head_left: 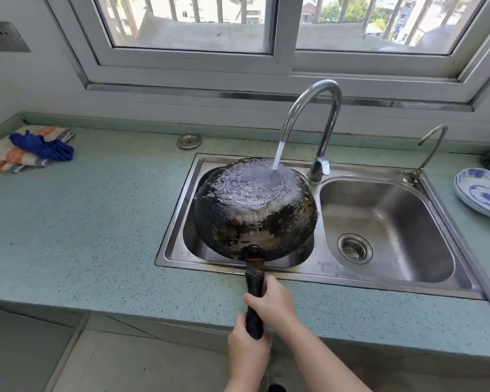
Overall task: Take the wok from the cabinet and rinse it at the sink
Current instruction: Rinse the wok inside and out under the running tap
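A blackened wok (255, 210) is held upside down over the left basin of the steel double sink (176, 222), its scorched underside facing up. Water runs from the tall curved faucet (317, 108) onto the wok's flat bottom near its far right edge. The black handle (254, 287) points toward me over the counter edge. My right hand (272, 301) grips the handle's middle, and my left hand (246, 338) grips its end just below.
The right basin (385, 222) has a drain strainer. A small second tap (433, 145) stands at the sink's back right. Blue-and-white plates (481, 193) sit far right; folded cloths (29, 148) lie far left; a round metal cap (189, 141) lies behind the sink.
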